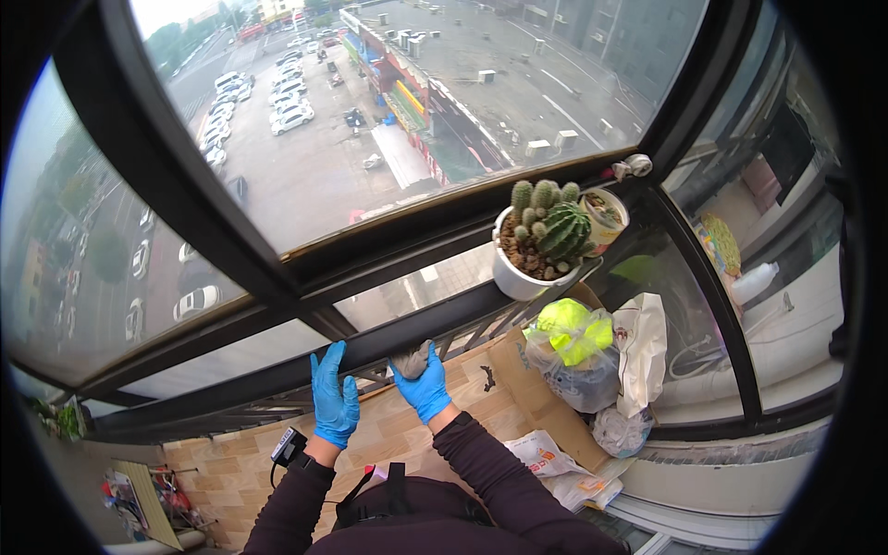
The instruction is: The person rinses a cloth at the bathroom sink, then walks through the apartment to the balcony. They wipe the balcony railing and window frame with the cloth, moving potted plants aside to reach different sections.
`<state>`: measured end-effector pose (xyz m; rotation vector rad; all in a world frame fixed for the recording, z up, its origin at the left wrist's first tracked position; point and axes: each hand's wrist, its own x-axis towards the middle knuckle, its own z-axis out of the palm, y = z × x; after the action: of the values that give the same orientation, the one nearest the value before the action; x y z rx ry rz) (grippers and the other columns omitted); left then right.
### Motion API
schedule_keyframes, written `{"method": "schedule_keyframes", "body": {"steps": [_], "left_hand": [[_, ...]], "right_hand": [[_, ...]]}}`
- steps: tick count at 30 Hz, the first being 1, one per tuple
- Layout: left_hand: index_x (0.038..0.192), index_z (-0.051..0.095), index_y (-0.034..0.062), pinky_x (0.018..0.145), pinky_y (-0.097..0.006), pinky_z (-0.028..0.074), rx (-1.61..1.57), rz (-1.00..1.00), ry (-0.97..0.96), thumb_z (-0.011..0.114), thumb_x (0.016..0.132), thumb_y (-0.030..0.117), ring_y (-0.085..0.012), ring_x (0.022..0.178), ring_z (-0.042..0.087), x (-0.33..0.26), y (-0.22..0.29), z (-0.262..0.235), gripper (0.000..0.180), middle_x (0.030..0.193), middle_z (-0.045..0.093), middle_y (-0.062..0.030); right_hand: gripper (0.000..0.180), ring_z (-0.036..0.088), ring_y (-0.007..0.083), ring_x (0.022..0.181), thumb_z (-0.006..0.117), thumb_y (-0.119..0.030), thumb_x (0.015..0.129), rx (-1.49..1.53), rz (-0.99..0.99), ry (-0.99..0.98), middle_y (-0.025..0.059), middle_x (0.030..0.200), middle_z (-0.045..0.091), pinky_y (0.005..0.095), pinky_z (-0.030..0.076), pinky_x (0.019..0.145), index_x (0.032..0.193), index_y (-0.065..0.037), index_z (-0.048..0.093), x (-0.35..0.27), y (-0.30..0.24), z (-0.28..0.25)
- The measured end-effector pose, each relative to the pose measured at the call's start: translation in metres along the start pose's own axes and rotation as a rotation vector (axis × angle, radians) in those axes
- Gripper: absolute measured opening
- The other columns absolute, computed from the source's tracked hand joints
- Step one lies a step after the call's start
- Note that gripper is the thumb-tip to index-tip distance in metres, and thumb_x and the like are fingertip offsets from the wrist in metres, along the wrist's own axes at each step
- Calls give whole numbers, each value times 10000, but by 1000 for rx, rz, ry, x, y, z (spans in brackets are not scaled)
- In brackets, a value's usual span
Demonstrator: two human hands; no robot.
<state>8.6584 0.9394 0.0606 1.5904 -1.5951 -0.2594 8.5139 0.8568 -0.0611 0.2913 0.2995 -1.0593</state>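
Note:
My left hand (333, 398), in a blue glove, rests flat against the dark window rail (277, 365) with fingers pointing up. My right hand (424, 387), also in a blue glove, grips a grey cloth (413, 359) and presses it on the same rail a little to the right. Further right along the rail stands a white pot (518, 273) holding several green cacti (553, 222). A small round container (606, 215) sits just behind the pot.
Below the rail lean a cardboard sheet (504, 379), a clear bag with a yellow-green item (573, 347), a white bag (641, 356) and papers (555, 462). The floor is wood-patterned (231, 472). Large glass panes look down on a car park and rooftops.

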Motion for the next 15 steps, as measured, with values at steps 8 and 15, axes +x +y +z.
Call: {"method": "schedule_keyframes", "body": {"steps": [8, 15], "left_hand": [[1314, 485, 22, 1070, -412, 328, -267, -529, 145, 446, 978, 308, -288, 1190, 523, -214, -72, -137, 443, 1274, 559, -159], [1262, 507, -33, 976, -331, 425, -339, -845, 535, 439, 1002, 237, -216, 1105, 567, -382, -120, -204, 381, 1209, 592, -147]], "right_hand": [[466, 501, 323, 1207, 480, -394, 960, -162, 148, 104, 131, 1309, 534, 470, 409, 1048, 1303, -78, 501, -12, 145, -6], [470, 515, 340, 1200, 447, -380, 968, -355, 497, 0, 138, 1331, 525, 439, 426, 1033, 1323, -74, 485, -64, 268, 4]]}}
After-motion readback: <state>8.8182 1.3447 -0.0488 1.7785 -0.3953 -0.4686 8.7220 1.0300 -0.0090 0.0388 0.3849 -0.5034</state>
